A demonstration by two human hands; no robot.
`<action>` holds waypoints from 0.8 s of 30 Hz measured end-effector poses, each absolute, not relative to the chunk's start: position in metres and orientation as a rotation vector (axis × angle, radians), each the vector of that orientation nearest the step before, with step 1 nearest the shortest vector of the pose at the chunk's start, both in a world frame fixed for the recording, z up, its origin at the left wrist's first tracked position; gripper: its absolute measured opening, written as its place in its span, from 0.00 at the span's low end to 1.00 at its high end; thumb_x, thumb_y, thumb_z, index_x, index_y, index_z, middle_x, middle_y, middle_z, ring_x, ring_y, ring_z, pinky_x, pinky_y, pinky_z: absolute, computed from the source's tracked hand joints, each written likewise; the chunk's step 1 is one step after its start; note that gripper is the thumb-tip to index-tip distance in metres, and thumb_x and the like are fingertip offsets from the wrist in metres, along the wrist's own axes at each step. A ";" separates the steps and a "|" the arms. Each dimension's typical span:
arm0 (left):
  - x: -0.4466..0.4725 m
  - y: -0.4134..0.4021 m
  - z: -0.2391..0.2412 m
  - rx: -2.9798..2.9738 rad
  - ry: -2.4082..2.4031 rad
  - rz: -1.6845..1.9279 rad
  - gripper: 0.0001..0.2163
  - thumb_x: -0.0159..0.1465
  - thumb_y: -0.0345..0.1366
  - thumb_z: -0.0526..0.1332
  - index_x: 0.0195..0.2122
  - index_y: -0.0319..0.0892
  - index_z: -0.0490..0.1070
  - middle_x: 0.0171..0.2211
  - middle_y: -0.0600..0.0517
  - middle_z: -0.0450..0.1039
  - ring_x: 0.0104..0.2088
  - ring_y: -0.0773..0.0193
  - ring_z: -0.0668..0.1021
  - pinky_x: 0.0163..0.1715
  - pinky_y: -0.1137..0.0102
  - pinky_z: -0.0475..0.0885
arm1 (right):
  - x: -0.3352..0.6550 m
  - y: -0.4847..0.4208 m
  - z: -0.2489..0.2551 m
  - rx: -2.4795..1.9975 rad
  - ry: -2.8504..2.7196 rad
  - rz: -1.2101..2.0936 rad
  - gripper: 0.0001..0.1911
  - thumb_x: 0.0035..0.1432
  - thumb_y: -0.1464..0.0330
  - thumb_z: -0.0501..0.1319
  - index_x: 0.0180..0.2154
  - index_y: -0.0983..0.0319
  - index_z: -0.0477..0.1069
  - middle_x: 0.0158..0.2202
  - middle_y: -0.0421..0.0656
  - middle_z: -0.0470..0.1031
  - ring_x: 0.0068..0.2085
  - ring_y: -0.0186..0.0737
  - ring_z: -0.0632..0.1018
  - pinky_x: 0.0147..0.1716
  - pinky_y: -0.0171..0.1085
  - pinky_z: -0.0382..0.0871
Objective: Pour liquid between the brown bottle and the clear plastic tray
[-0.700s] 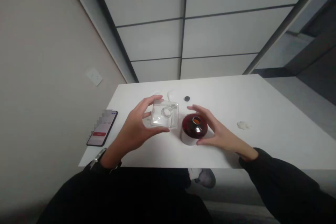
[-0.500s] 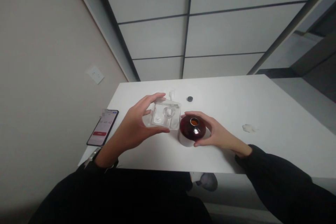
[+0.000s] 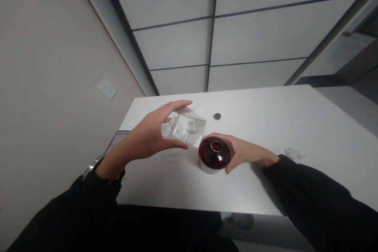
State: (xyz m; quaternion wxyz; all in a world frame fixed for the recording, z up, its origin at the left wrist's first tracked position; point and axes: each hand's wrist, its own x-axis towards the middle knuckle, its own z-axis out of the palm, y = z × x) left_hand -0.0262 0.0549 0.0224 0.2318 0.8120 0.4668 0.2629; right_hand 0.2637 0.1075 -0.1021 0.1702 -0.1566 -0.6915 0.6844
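My left hand [image 3: 149, 136] grips a clear, square glass bottle [image 3: 189, 128] from its left side, thumb below and fingers above. The bottle is tilted, with its round neck turned towards me. Close by on the right is a dark red-brown round bottle [image 3: 215, 159] with an open mouth and a white label. My right hand [image 3: 243, 151] is wrapped around its right side, some fingers hidden behind it. The two bottles are almost touching, and I cannot tell if they do. A small dark cap [image 3: 217, 116] lies on the table behind them.
The white table [image 3: 254, 110] stands before a panelled sliding door. A crumpled white tissue [image 3: 293, 153] lies to the right. At the left edge is a phone [image 3: 118, 140], partly under my left forearm. A small clear piece [image 3: 195, 108] shows behind the glass bottle.
My left hand has tipped the glass bottle further, its right side lower. My left forearm now covers more of the phone. The view has shifted slightly; my right hand still holds the dark bottle.
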 end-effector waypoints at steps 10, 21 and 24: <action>-0.020 0.054 0.030 2.229 1.279 0.590 0.35 0.57 0.48 0.79 0.64 0.49 0.70 0.62 0.45 0.75 0.63 0.46 0.77 0.64 0.51 0.75 | 0.259 0.107 -0.113 -0.423 -1.832 1.999 0.47 0.37 0.63 0.86 0.58 0.59 0.72 0.60 0.49 0.77 0.64 0.54 0.76 0.69 0.54 0.63; -0.008 0.049 0.047 2.436 1.326 0.364 0.35 0.58 0.41 0.78 0.65 0.48 0.68 0.61 0.47 0.77 0.60 0.51 0.80 0.60 0.60 0.76 | 0.257 0.108 -0.121 -0.397 -1.824 1.983 0.48 0.37 0.61 0.86 0.60 0.58 0.72 0.60 0.48 0.77 0.63 0.53 0.76 0.66 0.53 0.65; -0.005 0.047 0.050 2.479 1.333 0.325 0.36 0.58 0.41 0.79 0.65 0.48 0.67 0.62 0.48 0.77 0.60 0.52 0.80 0.61 0.61 0.75 | 0.256 0.108 -0.120 -0.389 -1.820 1.969 0.48 0.37 0.61 0.86 0.59 0.58 0.73 0.60 0.48 0.77 0.63 0.53 0.76 0.67 0.53 0.65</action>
